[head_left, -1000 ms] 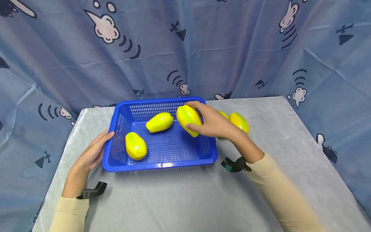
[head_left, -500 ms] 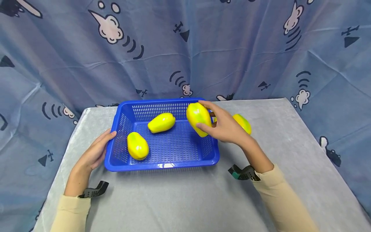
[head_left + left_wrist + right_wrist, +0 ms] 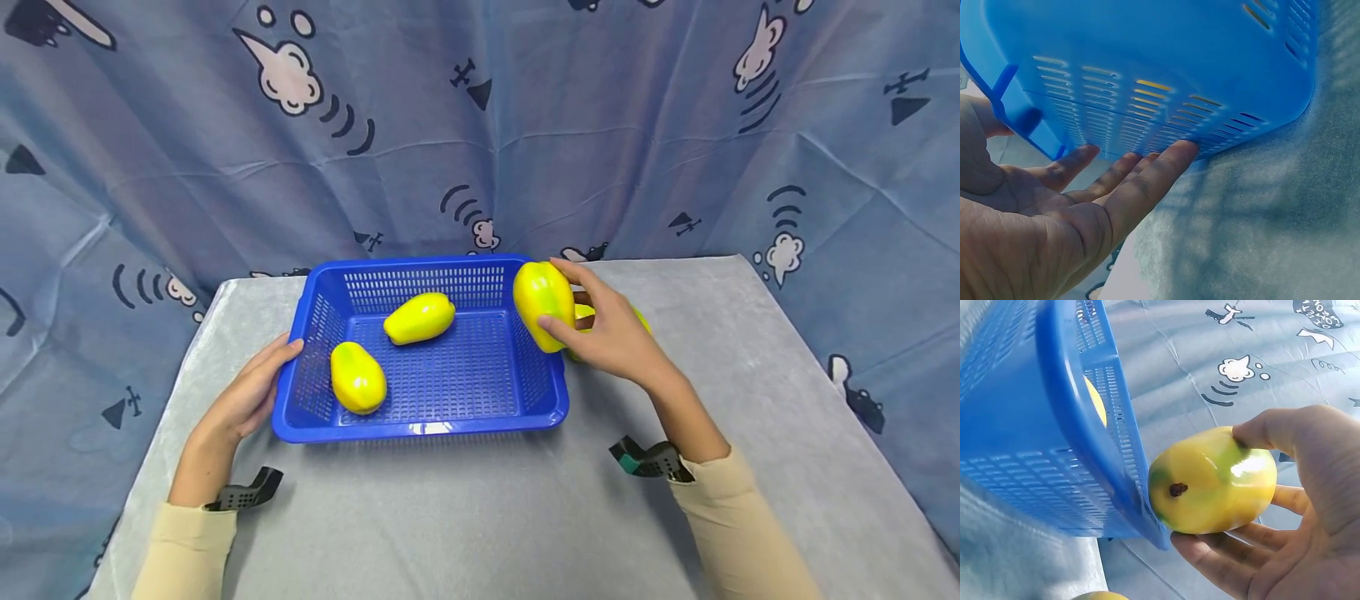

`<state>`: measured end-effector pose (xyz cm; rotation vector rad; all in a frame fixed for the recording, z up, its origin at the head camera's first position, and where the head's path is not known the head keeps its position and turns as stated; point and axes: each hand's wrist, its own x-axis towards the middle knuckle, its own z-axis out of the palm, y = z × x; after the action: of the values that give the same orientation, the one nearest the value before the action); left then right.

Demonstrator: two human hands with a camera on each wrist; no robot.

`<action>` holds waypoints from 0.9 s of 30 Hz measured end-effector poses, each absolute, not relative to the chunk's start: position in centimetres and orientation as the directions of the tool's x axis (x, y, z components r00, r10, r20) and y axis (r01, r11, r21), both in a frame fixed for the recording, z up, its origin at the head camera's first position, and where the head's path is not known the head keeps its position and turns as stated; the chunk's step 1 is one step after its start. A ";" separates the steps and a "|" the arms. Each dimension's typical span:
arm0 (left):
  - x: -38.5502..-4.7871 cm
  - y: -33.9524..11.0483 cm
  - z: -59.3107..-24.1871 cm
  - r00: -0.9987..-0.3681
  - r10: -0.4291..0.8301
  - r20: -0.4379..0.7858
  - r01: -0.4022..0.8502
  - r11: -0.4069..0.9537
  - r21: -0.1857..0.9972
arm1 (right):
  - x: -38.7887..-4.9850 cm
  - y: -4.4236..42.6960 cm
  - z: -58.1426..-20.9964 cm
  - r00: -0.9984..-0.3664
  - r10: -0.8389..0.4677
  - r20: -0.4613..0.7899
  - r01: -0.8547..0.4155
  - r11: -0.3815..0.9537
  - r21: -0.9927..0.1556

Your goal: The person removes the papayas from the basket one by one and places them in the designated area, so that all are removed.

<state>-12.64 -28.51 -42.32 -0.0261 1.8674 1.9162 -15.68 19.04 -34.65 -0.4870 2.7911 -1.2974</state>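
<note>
In the head view a blue plastic basket (image 3: pixel 420 430) stands on the table. Two yellow papayas lie in it, one at the near left (image 3: pixel 358 379) and one towards the back (image 3: pixel 420 318). My right hand (image 3: pixel 611 333) holds another yellow-green papaya (image 3: pixel 542 302) between thumb and fingers, raised at the basket's right rim. In the right wrist view the brown stem spot of this papaya (image 3: pixel 1210 481) shows. My left hand (image 3: pixel 251 387) grips the basket's left rim, thumb over the edge. The left wrist view shows its fingers (image 3: pixel 1147 187) against the slotted outer wall.
Behind my right hand more yellow fruit (image 3: pixel 582 313) on the table is partly hidden. The grey cloth-covered table (image 3: pixel 420 517) extends in front and to the right. A blue patterned curtain (image 3: pixel 420 133) hangs along the back and sides.
My right hand has carried the papaya rightwards, from above the basket's inside to its right rim. The left hand stays on the left rim, and the basket's papayas lie as before.
</note>
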 end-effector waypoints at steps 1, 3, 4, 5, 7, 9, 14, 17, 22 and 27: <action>-12.7 -28.5 -42.3 -0.893 0.309 -0.327 -0.335 0.028 0.942 | -15.6 19.2 -34.6 -0.952 -0.287 0.111 -0.269 0.603 -0.751; -12.7 -28.4 -42.3 -0.894 0.306 -0.328 -0.335 0.031 0.942 | -15.6 19.5 -34.6 -0.953 -0.281 0.117 -0.270 0.602 -0.751; -12.7 -28.4 -42.3 -0.893 0.308 -0.327 -0.334 0.030 0.942 | -15.5 19.7 -34.6 -0.953 -0.279 0.119 -0.270 0.602 -0.752; -12.7 -28.4 -42.4 -0.893 0.311 -0.325 -0.333 0.028 0.943 | -15.4 19.9 -34.6 -0.953 -0.276 0.124 -0.272 0.600 -0.752; -12.7 -28.4 -42.5 -0.892 0.316 -0.322 -0.331 0.026 0.943 | -15.4 20.2 -34.5 -0.954 -0.269 0.130 -0.271 0.597 -0.755; -12.6 -28.6 -42.5 -0.892 0.313 -0.326 -0.333 0.031 0.942 | -15.3 20.4 -34.6 -0.956 -0.263 0.131 -0.267 0.592 -0.761; -12.3 -29.1 -42.4 -0.892 0.309 -0.330 -0.338 0.031 0.941 | -15.2 20.9 -35.1 -0.959 -0.245 0.144 -0.263 0.572 -0.777; -12.4 -29.1 -42.4 -0.891 0.325 -0.318 -0.330 0.019 0.944 | -14.9 21.3 -35.4 -0.960 -0.230 0.159 -0.263 0.555 -0.789; -12.6 -28.9 -42.4 -0.892 0.323 -0.317 -0.327 0.024 0.945 | -14.5 22.0 -35.9 -0.969 -0.185 0.167 -0.241 0.533 -0.811; -12.7 -28.7 -42.3 -0.894 0.319 -0.316 -0.325 0.024 0.945 | -14.3 22.3 -36.6 -0.971 -0.150 0.186 -0.238 0.517 -0.822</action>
<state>-12.67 -28.67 -42.31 -0.0066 1.8633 1.9213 -14.27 22.26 -36.59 -0.3606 2.8152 -1.5489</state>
